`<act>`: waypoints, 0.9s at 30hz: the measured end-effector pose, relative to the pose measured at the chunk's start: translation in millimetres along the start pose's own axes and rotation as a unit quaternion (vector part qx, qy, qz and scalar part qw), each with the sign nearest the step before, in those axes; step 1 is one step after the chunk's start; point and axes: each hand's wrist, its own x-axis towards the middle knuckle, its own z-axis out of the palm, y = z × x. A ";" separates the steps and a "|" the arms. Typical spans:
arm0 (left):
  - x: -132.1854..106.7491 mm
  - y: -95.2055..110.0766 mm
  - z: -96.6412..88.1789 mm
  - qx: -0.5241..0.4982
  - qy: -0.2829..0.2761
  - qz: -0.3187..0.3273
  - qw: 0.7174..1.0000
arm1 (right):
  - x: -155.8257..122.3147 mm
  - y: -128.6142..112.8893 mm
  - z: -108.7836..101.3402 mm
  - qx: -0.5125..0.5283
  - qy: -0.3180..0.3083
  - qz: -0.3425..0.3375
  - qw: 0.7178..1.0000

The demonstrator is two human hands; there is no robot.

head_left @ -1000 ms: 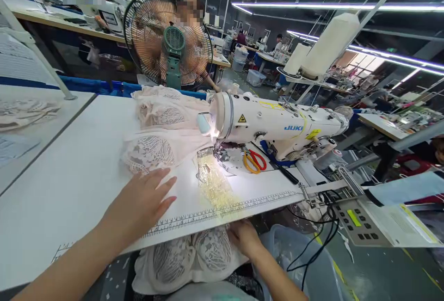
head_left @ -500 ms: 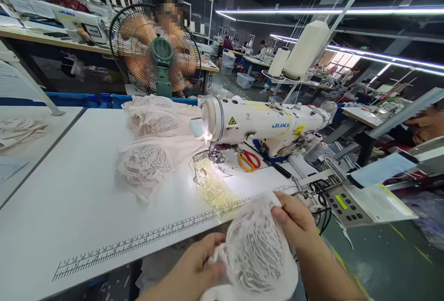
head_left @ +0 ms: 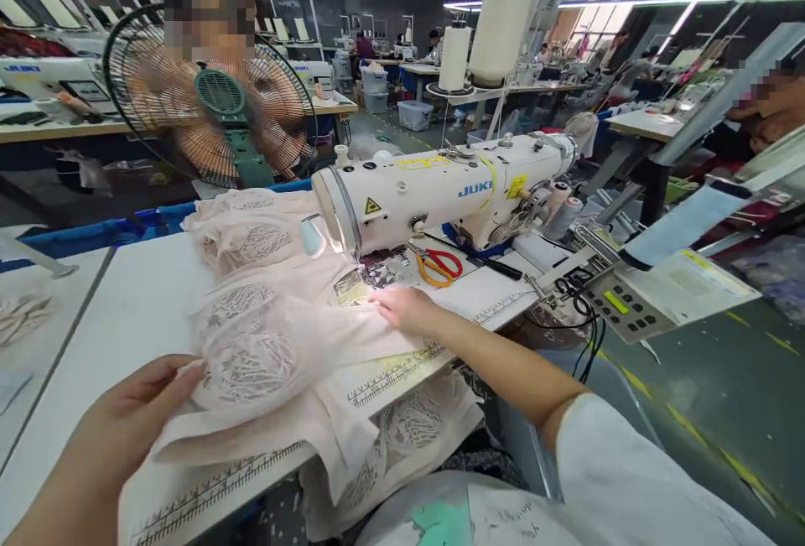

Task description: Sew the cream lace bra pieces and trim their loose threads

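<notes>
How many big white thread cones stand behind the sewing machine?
2. The taller cone rises behind the sewing machine; the shorter cone stands just left of it. Others may be hidden farther back in the room.

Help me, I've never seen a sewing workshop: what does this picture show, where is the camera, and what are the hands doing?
The camera sits on a person's head and looks down at their own two hands. In front stands a white Juki sewing machine on a white table. Pale lace garment pieces lie piled on the table, and some hang over its near edge. The left hand touches the edge of the nearest piece. The right hand lies flat on the fabric close to the needle. Scissors lie by the machine, and a fan stands behind.
</notes>
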 end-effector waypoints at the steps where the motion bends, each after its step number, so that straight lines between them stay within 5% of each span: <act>1: 4.7 -1.1 -5.4 0.056 0.028 -0.003 0.998 | 7.0 -3.9 4.6 -0.015 0.011 0.007 1.000; 4: 10.9 15.7 -13.3 0.218 0.124 0.073 0.965 | 22.6 -13.6 18.9 -0.042 0.032 0.007 0.999; 6: 8.3 41.6 -2.8 0.222 0.140 0.158 0.952 | 28.7 -17.0 27.0 -0.061 0.041 -0.005 0.997; 9: 4.0 84.9 40.9 0.116 0.018 0.273 0.955 | 31.6 -17.8 34.4 -0.087 0.046 -0.015 0.995; 12: 9.7 109.2 95.9 0.089 -0.103 0.310 0.941 | 25.9 -15.7 36.2 -0.106 0.039 -0.019 0.993; 17: 25.0 100.4 145.1 0.113 -0.148 0.337 0.923 | -2.8 -4.9 36.8 -0.107 0.034 -0.063 0.992; 27: 46.0 100.6 151.4 0.196 -0.173 0.344 0.902 | -57.0 17.4 48.1 -0.045 0.128 -0.096 0.986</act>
